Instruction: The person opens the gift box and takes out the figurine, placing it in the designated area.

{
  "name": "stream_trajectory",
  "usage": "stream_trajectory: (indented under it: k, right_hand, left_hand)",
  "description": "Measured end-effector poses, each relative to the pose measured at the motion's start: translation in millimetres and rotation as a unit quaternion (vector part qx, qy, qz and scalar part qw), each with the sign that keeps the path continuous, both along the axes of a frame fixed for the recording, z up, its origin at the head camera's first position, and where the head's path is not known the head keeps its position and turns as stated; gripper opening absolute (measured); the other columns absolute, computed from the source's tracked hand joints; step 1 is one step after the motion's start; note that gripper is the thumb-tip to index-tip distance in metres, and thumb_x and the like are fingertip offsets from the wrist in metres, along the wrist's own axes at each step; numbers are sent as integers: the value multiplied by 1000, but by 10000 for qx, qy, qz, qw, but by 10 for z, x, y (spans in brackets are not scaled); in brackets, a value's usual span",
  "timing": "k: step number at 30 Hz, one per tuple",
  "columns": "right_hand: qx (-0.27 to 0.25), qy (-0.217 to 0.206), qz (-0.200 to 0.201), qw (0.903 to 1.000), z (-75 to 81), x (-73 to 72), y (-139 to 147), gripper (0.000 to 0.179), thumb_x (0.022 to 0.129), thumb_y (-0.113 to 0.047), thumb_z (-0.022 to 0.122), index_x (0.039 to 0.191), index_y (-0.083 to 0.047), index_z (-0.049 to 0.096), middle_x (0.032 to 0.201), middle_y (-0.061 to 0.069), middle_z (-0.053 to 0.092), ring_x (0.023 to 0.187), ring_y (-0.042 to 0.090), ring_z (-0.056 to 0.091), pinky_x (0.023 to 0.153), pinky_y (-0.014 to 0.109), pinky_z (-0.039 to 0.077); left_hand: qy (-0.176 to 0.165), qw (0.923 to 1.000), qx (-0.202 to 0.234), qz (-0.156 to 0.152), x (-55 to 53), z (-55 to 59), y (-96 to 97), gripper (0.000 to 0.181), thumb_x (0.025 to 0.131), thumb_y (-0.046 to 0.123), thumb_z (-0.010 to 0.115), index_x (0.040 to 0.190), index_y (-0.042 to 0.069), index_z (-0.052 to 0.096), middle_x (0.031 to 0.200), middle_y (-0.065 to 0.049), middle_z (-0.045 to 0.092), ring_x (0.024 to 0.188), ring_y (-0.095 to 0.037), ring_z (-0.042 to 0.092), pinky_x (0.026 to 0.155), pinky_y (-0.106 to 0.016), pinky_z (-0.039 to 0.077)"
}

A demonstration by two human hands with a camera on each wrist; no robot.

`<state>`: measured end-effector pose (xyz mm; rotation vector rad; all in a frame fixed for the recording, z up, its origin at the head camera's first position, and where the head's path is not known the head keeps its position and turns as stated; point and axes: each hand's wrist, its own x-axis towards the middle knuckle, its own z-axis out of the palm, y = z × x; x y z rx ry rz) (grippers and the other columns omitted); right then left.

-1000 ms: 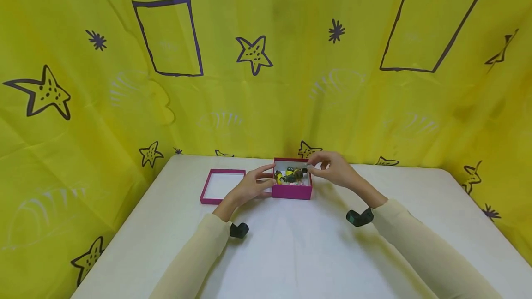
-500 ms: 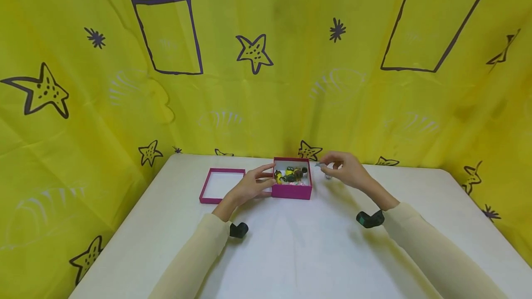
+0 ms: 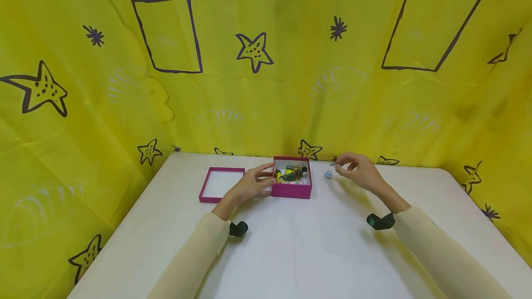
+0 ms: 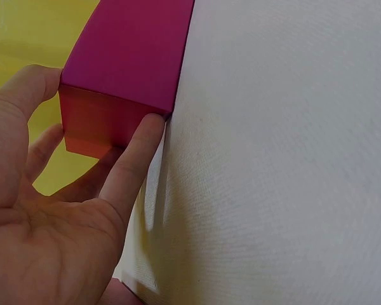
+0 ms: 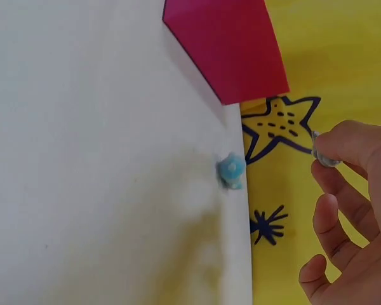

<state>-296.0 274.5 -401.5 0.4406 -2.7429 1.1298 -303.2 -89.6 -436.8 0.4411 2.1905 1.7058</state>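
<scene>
My left hand (image 3: 246, 187) rests its outstretched fingers against the left end of a magenta box (image 3: 291, 191); the left wrist view shows its fingertips spread over that end of the box (image 4: 127, 57). Inside the box lie several small yellow, dark green and brown figures (image 3: 296, 173), with pale pink bits near the front wall. Right of the box, my right hand (image 3: 357, 170) pinches a tiny grey-white piece (image 5: 325, 152) between thumb and forefinger, held up off the table. A small light-blue figurine (image 5: 231, 169) stands on the table between the box and this hand.
Left of the box lies its shallow lid (image 3: 204, 185), magenta-rimmed and white inside up. The white table (image 3: 282, 253) ends just behind the box at a yellow curtain (image 3: 257, 100) with drawn stars. A dark camera (image 3: 380, 221) sits on the right wrist.
My right hand has moved from the box's right rim away to the right, carrying the grey-white piece. The light-blue figurine has come into full view. My left hand stays against the box.
</scene>
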Motion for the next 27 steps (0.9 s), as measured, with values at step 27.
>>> stream_trajectory:
  k: [27]
  right_hand:
    - [113, -496, -586, 9970, -371, -135, 164, 16, 97, -18, 72, 108, -7, 71, 113, 16, 71, 94, 29, 60, 76, 34, 50]
  left_hand:
    - [-44, 10000, 10, 1, -11, -13, -5, 63, 101, 21, 68, 158, 26, 43, 152, -16, 49, 133, -39, 54, 91, -43, 60]
